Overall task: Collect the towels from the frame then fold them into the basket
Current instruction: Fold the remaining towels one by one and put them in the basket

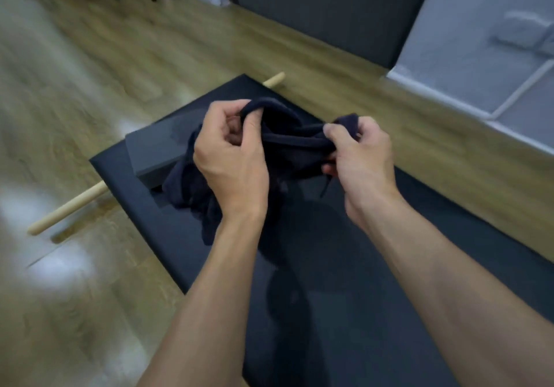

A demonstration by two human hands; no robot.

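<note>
A dark navy towel (287, 134) hangs bunched between both my hands above a black table (449, 251). My left hand (230, 155) grips its upper edge with thumb and curled fingers. My right hand (356, 152) pinches another part of the edge, about a hand's width to the right. The rest of the towel droops down to the left onto the table. A grey box-shaped basket (156, 149) stands on the table just left of my left hand, partly hidden behind the towel.
Light wooden table legs (69, 206) stick out over the wood floor (90, 86) at left and at the far corner. A dark cabinet (329, 11) and a grey bed (479, 56) stand behind the table. Chair legs show at far top left.
</note>
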